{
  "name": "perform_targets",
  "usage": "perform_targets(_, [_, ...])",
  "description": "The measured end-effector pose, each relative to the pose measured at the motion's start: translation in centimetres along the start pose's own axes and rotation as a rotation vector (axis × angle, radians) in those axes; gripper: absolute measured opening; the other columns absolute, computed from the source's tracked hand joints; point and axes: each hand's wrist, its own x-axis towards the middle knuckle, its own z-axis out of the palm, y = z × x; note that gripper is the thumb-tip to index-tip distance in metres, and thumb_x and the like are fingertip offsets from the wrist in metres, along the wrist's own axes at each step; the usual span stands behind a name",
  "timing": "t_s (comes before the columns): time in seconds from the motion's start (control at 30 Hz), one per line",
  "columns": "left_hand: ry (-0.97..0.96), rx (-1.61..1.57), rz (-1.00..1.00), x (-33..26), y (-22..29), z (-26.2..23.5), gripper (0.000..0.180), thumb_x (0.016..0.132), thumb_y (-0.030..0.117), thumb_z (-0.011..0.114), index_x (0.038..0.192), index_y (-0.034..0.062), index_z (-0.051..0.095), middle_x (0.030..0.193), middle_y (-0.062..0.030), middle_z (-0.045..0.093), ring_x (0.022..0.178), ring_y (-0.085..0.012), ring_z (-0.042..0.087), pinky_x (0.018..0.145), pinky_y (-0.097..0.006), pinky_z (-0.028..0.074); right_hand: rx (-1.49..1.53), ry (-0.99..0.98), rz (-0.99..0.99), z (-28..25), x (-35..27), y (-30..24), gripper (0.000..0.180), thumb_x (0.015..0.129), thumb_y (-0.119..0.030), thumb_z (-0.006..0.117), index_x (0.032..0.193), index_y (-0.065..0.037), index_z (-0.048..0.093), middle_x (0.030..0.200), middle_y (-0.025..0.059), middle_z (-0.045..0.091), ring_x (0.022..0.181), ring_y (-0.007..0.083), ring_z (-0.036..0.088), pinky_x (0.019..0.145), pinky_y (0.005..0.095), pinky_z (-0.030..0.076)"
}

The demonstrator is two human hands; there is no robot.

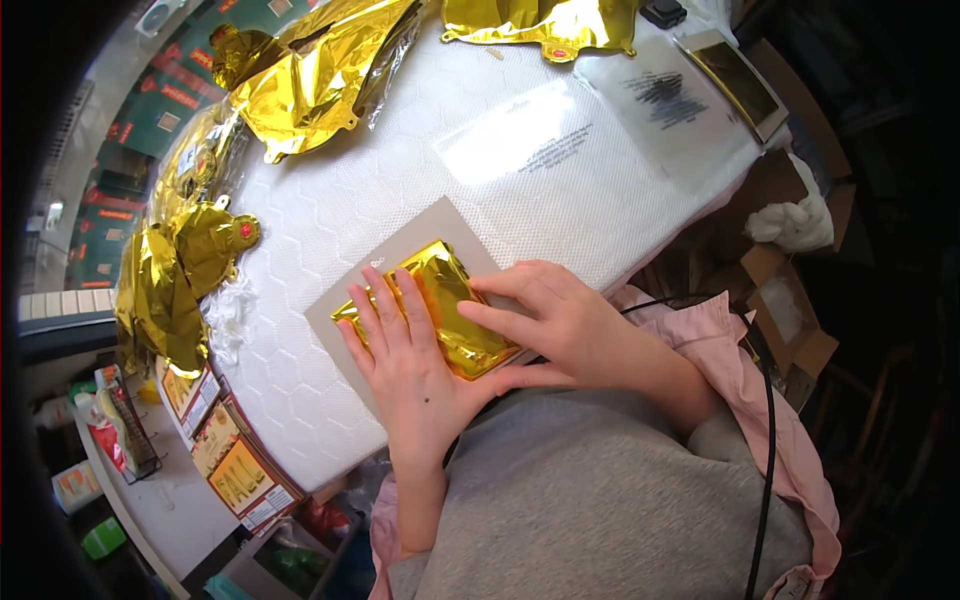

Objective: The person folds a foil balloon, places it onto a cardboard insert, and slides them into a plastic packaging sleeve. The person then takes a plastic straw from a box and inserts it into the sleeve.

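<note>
Head view: splayed left hand (410, 375), half-curled right hand (565, 325) on gold foil (447, 325) near desk (300, 330) edge; likely slippery, best edge-held.

plain grey top (600, 490), pink outer layer (803, 480)

The bare left hand (415, 380) partly hides the folded gold foil rectangle (452, 305), and the upper edge cuts off the far-right crinkled gold foil sheet (540, 22).

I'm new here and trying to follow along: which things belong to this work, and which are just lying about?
Belongs:
folded gold foil, under the left hand
grey card beneath it
probably the other gold foil pieces

Seemingly just lying about:
open cardboard box, right
green item, lower left
</note>
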Motion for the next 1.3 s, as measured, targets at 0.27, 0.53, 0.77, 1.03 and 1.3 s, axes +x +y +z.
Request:
perform_targets(0.27, [-0.024,-0.009,0.008,0.0,0.1,-0.8,0.148,0.056,0.073,0.087,0.167,0.0033,0.019,0.172,-0.0285,0.015,0.16,-0.046,0.015,0.125,-0.062,0.01,-0.196,-0.047,-0.049,0.1,-2.6,0.8,0.07,0.079,-0.034,0.082,0.144,-0.017,0.062,0.147,0.0087,0.053,0.136,0.0258,0.052,0.116,0.0512,0.036])
perform_targets(0.53, [-0.089,-0.019,0.066,-0.3,-0.3,-1.6,0.142,0.058,0.062,0.09,0.167,0.0055,0.019,0.171,-0.0299,0.015,0.16,-0.046,0.013,0.126,-0.062,0.009,-0.309,0.053,-0.162,-0.2,-2.1,0.3,0.032,0.084,-0.032,0.08,0.112,-0.017,0.075,0.109,-0.0061,0.07,0.106,0.0116,0.067,0.114,0.052,0.03])
perform_targets(0.77, [0.008,-0.308,0.194,-1.0,-1.8,-1.4,0.121,0.066,0.041,0.088,0.163,0.004,0.027,0.169,-0.0322,0.017,0.158,-0.0506,0.014,0.126,-0.065,0.007,-0.281,0.114,-0.441,-0.7,-1.4,-1.3,0.016,0.087,-0.029,0.078,0.09,-0.015,0.07,0.094,-0.0057,0.066,0.093,0.0109,0.065,0.099,0.0395,0.043])
perform_targets(1.03, [0.083,-0.106,0.369,-2.7,-2.5,-2.2,0.061,0.071,0.037,0.083,0.127,0.0142,0.072,0.148,-0.0082,0.055,0.148,-0.0399,0.044,0.127,-0.064,0.014,-0.186,0.092,-0.493,0.3,-1.5,-1.6,0.022,0.09,-0.027,0.077,0.081,-0.012,0.064,0.088,-0.002,0.06,0.087,0.0132,0.063,0.095,0.0377,0.047])
perform_targets(1.3, [0.032,0.062,0.258,-3.9,-1.0,-2.4,0.058,0.086,0.023,0.068,0.142,0.0129,0.065,0.151,-0.0081,0.06,0.139,-0.0275,0.055,0.124,-0.053,0.03,-0.129,0.067,-0.439,0.5,-1.5,-1.5,0.023,0.089,-0.029,0.077,0.08,-0.013,0.063,0.085,-0.0019,0.057,0.085,0.0136,0.062,0.095,0.0395,0.047])
